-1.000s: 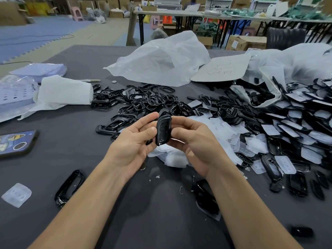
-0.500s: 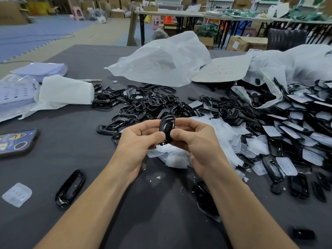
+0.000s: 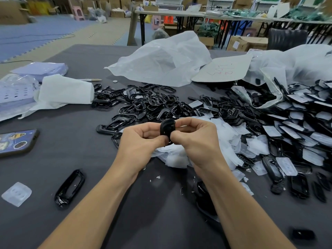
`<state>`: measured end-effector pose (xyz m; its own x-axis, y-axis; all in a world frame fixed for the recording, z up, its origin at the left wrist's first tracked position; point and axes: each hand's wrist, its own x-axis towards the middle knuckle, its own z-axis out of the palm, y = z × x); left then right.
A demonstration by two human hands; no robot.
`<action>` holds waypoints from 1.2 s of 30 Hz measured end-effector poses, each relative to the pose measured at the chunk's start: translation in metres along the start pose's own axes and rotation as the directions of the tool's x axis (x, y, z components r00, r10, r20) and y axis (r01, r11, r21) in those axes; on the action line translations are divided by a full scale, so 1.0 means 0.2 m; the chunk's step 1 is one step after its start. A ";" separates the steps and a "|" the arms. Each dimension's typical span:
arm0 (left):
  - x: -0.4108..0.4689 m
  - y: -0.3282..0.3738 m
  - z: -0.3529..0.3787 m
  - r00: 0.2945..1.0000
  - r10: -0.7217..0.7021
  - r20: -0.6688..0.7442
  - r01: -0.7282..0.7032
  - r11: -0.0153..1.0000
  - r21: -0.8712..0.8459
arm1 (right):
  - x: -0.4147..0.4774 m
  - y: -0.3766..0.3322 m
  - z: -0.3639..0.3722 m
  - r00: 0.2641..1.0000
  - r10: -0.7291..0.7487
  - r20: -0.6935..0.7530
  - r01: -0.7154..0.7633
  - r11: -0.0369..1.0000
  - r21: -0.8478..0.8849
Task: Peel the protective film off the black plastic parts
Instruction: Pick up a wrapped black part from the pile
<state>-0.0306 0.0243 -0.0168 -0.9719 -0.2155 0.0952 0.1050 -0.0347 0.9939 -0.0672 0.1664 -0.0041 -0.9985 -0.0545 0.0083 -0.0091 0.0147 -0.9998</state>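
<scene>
- What do the bags hold?
- The clear bag (image 3: 265, 99) on the right lies on its side with its mouth open. Small black pieces sit inside it and spill out. The large white bag (image 3: 161, 63) lies crumpled behind the heap of black frames (image 3: 143, 105).
- And the person's hands?
- Both forearms reach in from the lower edge, and the hands are raised above the table (image 3: 71, 159) with knuckles up. The left hand (image 3: 142, 141) and the right hand (image 3: 197, 139) meet thumb to thumb. Together they pinch 1 black plastic part (image 3: 166, 128) between thumbs and curled forefingers.
- Where is that part?
- It is upright between the 2 hands, over the pile of peeled film (image 3: 228, 141) and just in front of the frames. To the right, a spread of film-covered parts (image 3: 305, 126) lies with the pale film facing up.
- Any writing?
- A card sheet (image 3: 222, 71) leaning on the bags carries red handwriting. It is upside down from this view and may be digits, but it cannot be read. The phone (image 3: 16, 141) at the left edge shows cartoon stickers on its case.
</scene>
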 end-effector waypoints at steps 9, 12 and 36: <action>0.00 0.00 0.01 0.992 -0.075 0.099 0.080 0.995 -0.052 | -0.03 -0.01 0.03 0.992 -0.124 0.000 0.124 0.991 -0.058; 0.02 0.01 0.01 0.986 -0.096 0.137 0.108 0.990 -0.090 | -0.04 -0.02 0.03 0.973 -0.226 -0.045 0.213 0.957 -0.198; 0.02 0.02 -0.04 0.984 -0.019 0.177 0.036 0.995 -0.088 | 0.00 -0.06 -0.05 0.987 -0.056 0.149 0.033 0.987 0.156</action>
<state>-0.0314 0.0153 -0.0128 -0.9957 -0.0390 0.0842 0.0886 -0.1286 0.9877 -0.0681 0.1766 0.0083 -0.9772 -0.2029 0.0623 -0.0333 -0.1432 -0.9891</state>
